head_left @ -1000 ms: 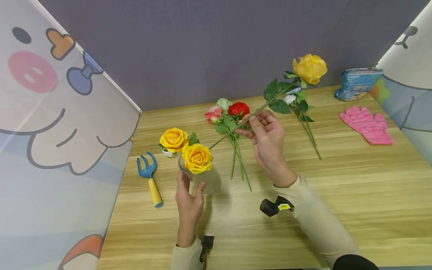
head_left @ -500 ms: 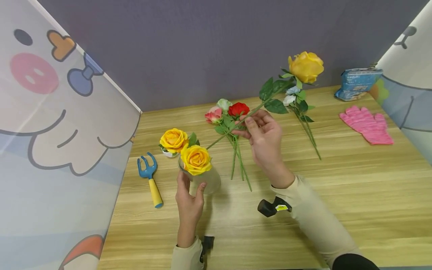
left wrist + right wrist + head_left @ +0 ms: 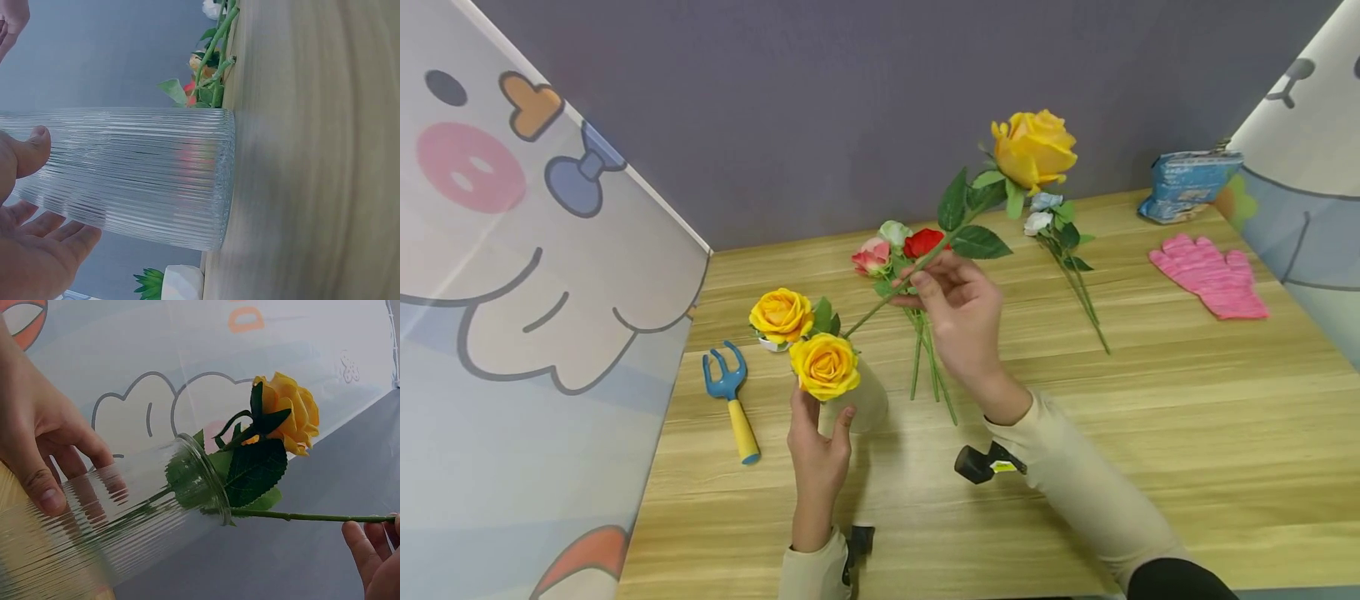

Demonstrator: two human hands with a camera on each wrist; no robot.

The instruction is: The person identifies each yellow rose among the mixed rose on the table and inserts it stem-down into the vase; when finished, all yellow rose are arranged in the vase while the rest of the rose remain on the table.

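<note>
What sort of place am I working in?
Probably an indoor craft booth, perhaps staged: a wood-grain table, cartoon-printed side walls, and a glass vase holding a yellow rose.

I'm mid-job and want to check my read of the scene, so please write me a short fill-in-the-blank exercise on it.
1. The right hand pinches the rightmost yellow rose by its ____.
2. The other hand, gripping the ribbed vase, is the person's ____.
3. The glove toward the right side of the table is coloured ____.
4. The garden fork has a handle that is mostly ____.

Missing words: stem; left; pink; yellow.
</note>
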